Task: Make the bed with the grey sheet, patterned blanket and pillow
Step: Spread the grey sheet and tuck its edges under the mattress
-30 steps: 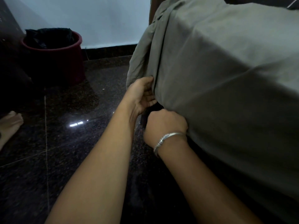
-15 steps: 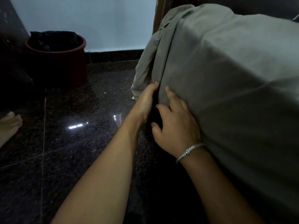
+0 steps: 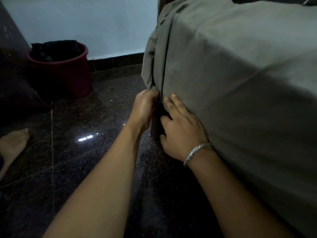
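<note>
Low at the corner, the left hand (image 3: 145, 109) grips a hanging fold of the grey sheet (image 3: 231, 83); the right hand (image 3: 181, 133) presses it, fingers (image 3: 178, 104) straight.

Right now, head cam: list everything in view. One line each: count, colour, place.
grey sheet: one, grey, draped over the bed corner at right, loose folds hanging at the corner.
bed leg: one, dark, under the corner, between the hands.
bucket: one, dark red, on the floor by the wall, upper left; something black inside.
floor: glossy dark speckled tiles.
wall: pale, with a black skirting at its base.
bracelet: one, silver, on the right wrist.
bare foot: one, on the floor at the left edge.
left hand: fingers curled, gripping the sheet's hanging fold at the corner.
right hand: flat against the sheet's side, fingers straight.
</note>
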`<state>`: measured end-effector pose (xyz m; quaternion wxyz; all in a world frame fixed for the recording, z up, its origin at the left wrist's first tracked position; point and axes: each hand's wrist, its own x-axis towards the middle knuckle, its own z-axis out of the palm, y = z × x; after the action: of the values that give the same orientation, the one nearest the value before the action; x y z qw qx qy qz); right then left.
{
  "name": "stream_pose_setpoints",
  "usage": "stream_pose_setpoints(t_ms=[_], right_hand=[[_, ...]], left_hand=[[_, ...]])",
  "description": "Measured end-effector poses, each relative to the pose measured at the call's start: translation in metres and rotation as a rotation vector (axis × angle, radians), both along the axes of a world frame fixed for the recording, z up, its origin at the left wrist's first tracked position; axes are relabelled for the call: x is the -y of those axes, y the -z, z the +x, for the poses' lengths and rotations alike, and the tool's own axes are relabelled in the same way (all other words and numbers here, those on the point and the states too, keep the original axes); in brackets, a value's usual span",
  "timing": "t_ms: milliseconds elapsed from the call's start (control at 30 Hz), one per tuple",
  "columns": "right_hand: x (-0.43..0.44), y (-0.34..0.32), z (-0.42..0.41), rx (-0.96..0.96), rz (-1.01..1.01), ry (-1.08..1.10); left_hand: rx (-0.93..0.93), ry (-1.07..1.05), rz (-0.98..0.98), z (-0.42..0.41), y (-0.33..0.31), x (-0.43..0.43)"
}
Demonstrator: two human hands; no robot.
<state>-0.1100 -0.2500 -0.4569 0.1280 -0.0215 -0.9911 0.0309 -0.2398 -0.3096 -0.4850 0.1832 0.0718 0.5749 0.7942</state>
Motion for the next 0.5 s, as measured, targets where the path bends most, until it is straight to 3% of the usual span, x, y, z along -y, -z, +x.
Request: stream_pose_setpoints(t_ms=[133,233,333,500], right_hand=[[-0.006,-0.006,0.005,0.000,-0.032,-0.057],[-0.005,-0.002,0.008,0.016,-0.005,-0.066],[-0.002,-0.006,0.001,-0.007,-0.042,-0.065],[0.003,-0.017,-0.006,-0.009,-0.173,-0.056]], left_hand=[[-0.070,0.028,0.006,0.002,-0.008,-0.003],[-0.018,0.186,0.108,0.008,-0.015,-0.008],[0.025,0.164,0.168,0.011,-0.026,-0.017],[0.001,0.096,-0.123,0.010,-0.025,-0.024]])
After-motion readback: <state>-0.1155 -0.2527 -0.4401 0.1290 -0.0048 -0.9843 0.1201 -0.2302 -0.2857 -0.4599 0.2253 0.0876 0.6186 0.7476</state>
